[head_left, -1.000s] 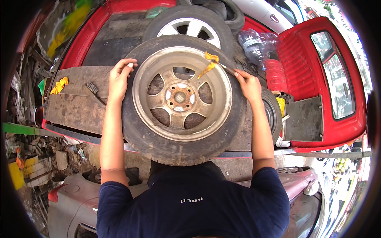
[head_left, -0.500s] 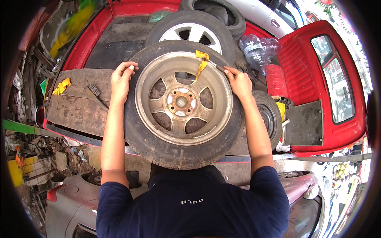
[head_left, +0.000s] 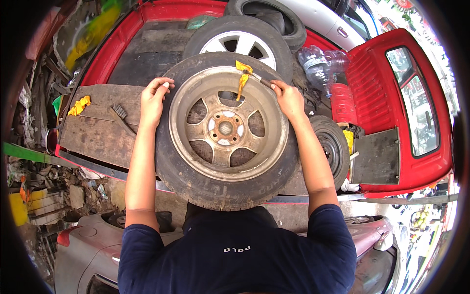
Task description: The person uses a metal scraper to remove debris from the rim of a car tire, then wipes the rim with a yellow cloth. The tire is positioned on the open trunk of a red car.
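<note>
In front of me a car wheel [head_left: 225, 188] lies flat, its black tyre round a dirty alloy rim with rusty bolt holes. My right hand [head_left: 290, 100] grips the dark handle of a thin tool [head_left: 265, 82] at the tyre's upper right. The tool's pale shaft points left to a yellow rag strip [head_left: 241, 81] at the rim's top edge; whether the rag is fixed to the tip I cannot make out. My left hand [head_left: 154, 98] is beside the tyre's upper left, fingers loosely bent and apart, holding nothing visible.
The wheel lies on worn boards [head_left: 98, 132] in a red pickup bed. A wire brush [head_left: 120, 117] and yellow cloth [head_left: 79, 105] lie left. Behind is a silver-spoked wheel [head_left: 240, 44]; right are plastic bottles [head_left: 316, 66] and a smaller wheel [head_left: 330, 152].
My right hand and the tool have shifted slightly left and down along the rim, and the yellow strip has moved with them. My left hand stays by the tyre's left side.
</note>
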Motion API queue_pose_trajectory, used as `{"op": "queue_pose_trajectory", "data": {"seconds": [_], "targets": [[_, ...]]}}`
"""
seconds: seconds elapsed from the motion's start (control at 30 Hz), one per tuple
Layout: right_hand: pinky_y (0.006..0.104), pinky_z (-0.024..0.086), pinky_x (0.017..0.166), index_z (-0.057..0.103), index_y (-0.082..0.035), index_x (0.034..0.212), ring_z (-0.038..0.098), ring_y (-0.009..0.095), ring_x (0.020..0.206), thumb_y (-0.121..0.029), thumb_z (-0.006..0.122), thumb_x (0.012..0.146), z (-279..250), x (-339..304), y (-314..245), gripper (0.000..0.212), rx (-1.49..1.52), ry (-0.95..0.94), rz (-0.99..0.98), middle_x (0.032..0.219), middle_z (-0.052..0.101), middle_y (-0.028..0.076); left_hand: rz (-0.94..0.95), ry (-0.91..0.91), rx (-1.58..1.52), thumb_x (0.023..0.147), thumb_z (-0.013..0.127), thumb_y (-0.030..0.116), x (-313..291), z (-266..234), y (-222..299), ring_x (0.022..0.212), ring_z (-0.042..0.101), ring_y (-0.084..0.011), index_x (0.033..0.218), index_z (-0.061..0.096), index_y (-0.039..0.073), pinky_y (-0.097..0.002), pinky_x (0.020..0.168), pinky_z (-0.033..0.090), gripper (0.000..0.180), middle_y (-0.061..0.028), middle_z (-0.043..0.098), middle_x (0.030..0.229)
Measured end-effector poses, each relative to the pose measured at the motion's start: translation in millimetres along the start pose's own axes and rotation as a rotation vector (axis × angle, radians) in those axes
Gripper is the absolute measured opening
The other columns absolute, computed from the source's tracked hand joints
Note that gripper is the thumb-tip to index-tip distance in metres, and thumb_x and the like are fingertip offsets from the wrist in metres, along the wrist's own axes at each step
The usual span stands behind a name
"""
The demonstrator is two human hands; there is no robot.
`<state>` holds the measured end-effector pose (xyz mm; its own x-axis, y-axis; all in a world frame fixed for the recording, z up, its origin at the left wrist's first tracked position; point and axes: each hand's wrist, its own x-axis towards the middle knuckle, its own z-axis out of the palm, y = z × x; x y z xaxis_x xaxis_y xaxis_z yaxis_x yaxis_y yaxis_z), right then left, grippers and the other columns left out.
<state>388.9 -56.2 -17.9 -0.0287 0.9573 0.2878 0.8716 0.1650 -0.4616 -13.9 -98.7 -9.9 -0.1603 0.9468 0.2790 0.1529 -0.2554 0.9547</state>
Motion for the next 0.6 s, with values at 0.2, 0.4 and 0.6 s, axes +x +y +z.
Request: {"op": "queue_pose_trajectory", "data": {"seconds": [0.2, 0.4, 0.6], "targets": [[0.0477, 0.054, 0.089, 0.074, -0.017, 0.118, 0.07, 0.039, 0.104, -0.038, 0.058, 0.101, -26, -30, 21, 0.032, 0.033, -0.07, 0.128, 0.105, 0.074, 0.019, 0.015, -0.001, -0.019, 0.098, 0.06, 0.012, 0, -2, -4, 0.084, 0.056, -0.0069, 0.11, 0.073, 0.005, -0.0226, 0.072, 0.042, 0.019, -0.0008, 0.072, 0.099], [0.0483, 0.053, 0.092, 0.073, -0.011, 0.117, 0.068, 0.042, 0.107, -0.033, 0.057, 0.101, -9, -12, 13, 0.032, 0.062, -0.114, 0.111, 0.107, 0.072, 0.023, 0.016, -0.012, 0.004, 0.097, 0.06, 0.012, 3, -2, -5, 0.083, 0.056, -0.0067, 0.11, 0.074, 0.007, -0.0226, 0.071, 0.042, 0.019, 0.0009, 0.071, 0.097], [0.0465, 0.052, 0.096, 0.07, -0.011, 0.124, 0.067, 0.041, 0.113, -0.034, 0.059, 0.101, 1, 2, 0, 0.034, 0.211, -0.1, 0.17, 0.115, 0.071, 0.023, -0.003, -0.007, -0.004, 0.098, 0.059, 0.012, 2, -1, -1, 0.084, 0.055, -0.0075, 0.11, 0.073, 0.003, -0.0227, 0.073, 0.042, 0.021, -0.0034, 0.072, 0.098]]}}
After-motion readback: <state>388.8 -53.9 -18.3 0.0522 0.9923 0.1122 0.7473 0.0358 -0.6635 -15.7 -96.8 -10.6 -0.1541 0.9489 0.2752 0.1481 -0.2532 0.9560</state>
